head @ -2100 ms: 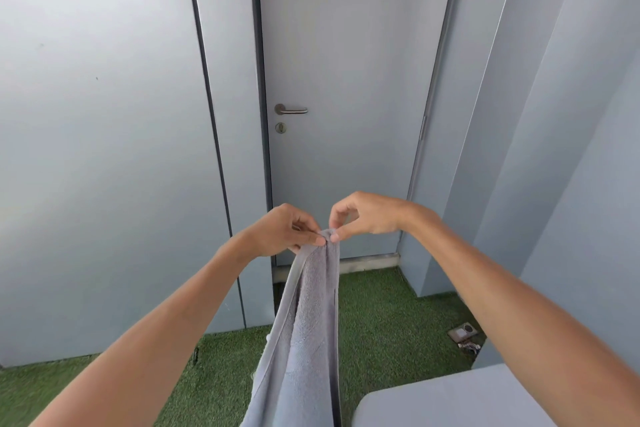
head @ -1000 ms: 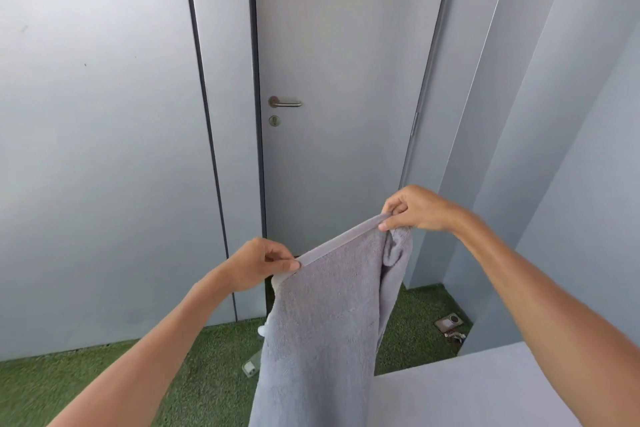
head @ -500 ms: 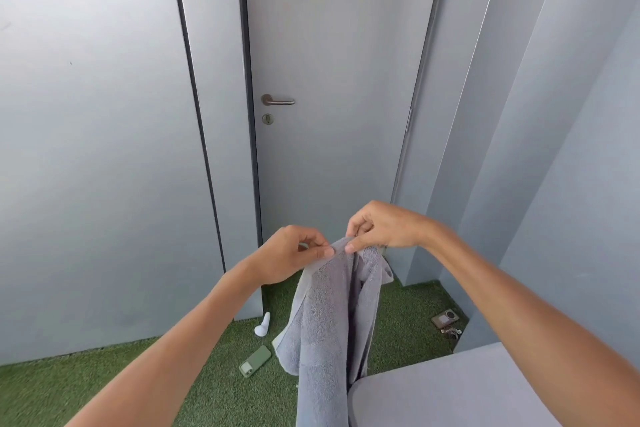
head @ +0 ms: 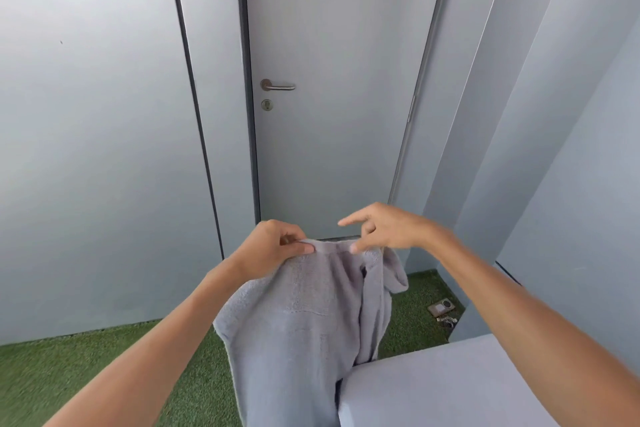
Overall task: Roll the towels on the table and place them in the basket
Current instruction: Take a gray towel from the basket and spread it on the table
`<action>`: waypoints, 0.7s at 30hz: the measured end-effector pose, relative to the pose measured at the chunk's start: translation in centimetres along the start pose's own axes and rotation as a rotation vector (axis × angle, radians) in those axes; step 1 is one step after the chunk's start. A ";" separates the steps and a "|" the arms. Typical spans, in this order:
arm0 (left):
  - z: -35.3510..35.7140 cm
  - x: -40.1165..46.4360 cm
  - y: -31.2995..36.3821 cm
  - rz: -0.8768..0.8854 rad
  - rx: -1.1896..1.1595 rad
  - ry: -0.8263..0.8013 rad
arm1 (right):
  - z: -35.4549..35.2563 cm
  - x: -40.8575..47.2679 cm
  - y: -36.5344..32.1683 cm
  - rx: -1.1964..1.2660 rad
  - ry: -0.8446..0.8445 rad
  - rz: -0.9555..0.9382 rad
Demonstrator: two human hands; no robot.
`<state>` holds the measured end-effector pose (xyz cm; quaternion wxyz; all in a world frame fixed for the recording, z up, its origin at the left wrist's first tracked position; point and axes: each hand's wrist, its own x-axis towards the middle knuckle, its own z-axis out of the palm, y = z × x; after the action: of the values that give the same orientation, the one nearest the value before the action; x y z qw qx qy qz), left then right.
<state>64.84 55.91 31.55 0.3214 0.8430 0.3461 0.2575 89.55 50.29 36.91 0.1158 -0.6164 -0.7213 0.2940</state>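
I saw the towel (head: 304, 322) hanging in the air beside the desk (head: 450, 388). Left hand (head: 270, 248) pinched its top hem; right hand (head: 388, 230) pinched there too, index finger extended.

Towel (head: 304, 322): soft grey terry cloth, matt. Door (head: 332, 80): smooth matt grey; handle (head: 277, 85) brushed metal. Floor (head: 69, 374): rough green artificial turf.
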 end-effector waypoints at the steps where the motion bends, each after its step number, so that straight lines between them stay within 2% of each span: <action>1: 0.4 0.4 0.9 0.034 0.007 -0.009 | 1.1 0.5 -0.8 0.021 -0.060 -0.022; 3: 0.8 0.8 1.8 0.062 0.024 -0.008 | 2.3 1.2 -1.4 0.056 -0.106 -0.082; 5: 0.5 0.7 1.1 0.026 0.020 0.006 | 1.9 1.2 -1.1 0.072 -0.062 -0.085; 10: -0.4 -2.3 -3.7 -0.174 0.066 -0.149 | -0.2 0.3 1.5 0.058 0.071 -0.008; 15: -0.9 -4.4 -5.4 -0.208 0.050 -0.102 | 1.1 0.5 3.0 0.024 0.138 0.104; 18: 0.0 -4.8 -6.2 -0.217 0.104 -0.153 | 3.0 -0.1 4.0 -0.019 0.106 0.182; 21: 2.8 -5.6 -7.9 -0.278 0.130 -0.235 | 5.5 -1.8 6.7 -0.131 -0.027 0.346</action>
<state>59.90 55.07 22.86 0.3368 0.8302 0.4354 0.0876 92.53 47.43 29.04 0.0136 -0.7335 -0.6236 0.2703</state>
